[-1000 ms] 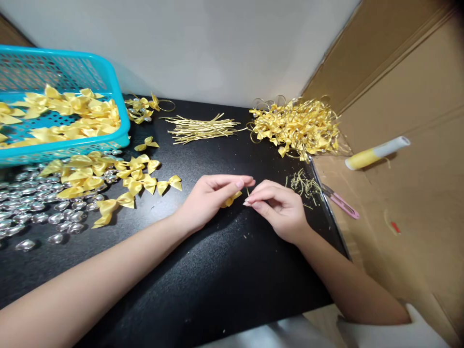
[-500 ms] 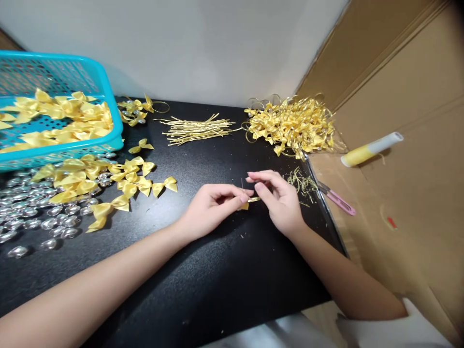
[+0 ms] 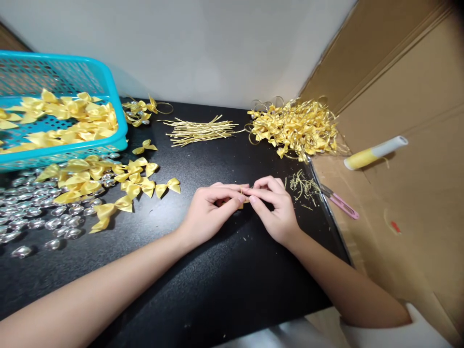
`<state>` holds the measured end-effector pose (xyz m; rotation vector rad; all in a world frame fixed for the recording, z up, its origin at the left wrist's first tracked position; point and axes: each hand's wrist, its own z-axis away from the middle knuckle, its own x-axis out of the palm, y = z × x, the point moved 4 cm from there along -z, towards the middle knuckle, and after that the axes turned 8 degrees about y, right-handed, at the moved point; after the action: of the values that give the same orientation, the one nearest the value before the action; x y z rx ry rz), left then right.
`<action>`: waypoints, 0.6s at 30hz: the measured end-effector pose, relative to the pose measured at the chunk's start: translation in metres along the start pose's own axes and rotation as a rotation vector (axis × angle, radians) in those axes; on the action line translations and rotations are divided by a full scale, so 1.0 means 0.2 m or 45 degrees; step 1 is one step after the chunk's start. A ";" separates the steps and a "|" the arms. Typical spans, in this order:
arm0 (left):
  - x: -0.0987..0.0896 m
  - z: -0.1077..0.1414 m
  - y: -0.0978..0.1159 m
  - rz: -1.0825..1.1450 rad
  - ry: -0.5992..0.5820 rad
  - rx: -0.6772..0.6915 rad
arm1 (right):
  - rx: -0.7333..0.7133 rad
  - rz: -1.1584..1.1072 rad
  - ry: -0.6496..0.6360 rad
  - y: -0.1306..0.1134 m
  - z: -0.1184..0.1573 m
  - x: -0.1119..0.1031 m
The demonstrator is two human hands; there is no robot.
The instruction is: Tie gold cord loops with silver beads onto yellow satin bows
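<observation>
Near the middle of the black table, my left hand (image 3: 213, 208) pinches a yellow bow (image 3: 241, 206), mostly hidden under its fingertips, with a bit of gold cord standing up beside them. My right hand (image 3: 273, 208) meets it from the right, thumb and forefinger pressed together on the same small piece, seemingly on its gold cord. Behind the hands lies a bundle of gold cords (image 3: 203, 131). Loose yellow bows (image 3: 167, 187) and silver beads (image 3: 52, 244) are spread to the left.
A turquoise basket (image 3: 119, 123) of yellow bows stands at the back left. Finished-looking bows with loops (image 3: 297, 128) are heaped at the back right. Cord scraps (image 3: 304, 186) and a pink-handled cutter (image 3: 342, 205) lie right of my hands, near a yellow-white tube (image 3: 375, 152).
My right hand has moved slightly left and closed its fingertips on the piece at my left fingers. The whole view has shifted a little.
</observation>
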<state>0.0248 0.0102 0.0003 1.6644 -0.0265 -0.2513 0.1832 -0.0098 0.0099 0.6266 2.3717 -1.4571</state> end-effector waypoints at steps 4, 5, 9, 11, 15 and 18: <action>0.00 0.00 -0.01 0.024 0.016 0.002 | 0.054 -0.056 -0.004 0.01 0.02 0.02; 0.00 0.00 -0.01 0.033 0.014 -0.004 | 0.064 -0.079 -0.016 0.01 0.03 0.02; 0.00 0.00 -0.02 0.106 0.059 -0.073 | 0.090 -0.162 -0.055 0.01 0.03 0.04; 0.00 0.00 -0.02 0.208 0.101 -0.146 | 0.084 -0.166 -0.082 0.01 0.03 0.05; 0.00 -0.01 -0.05 0.350 0.184 -0.300 | 0.050 -0.143 -0.117 0.01 0.04 0.07; 0.00 -0.02 -0.06 0.344 0.220 -0.352 | 0.034 -0.167 -0.122 0.01 0.05 0.07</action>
<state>0.0234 0.0148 -0.0113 1.3832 -0.0821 0.0916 0.1719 -0.0143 -0.0035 0.4043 2.3613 -1.5388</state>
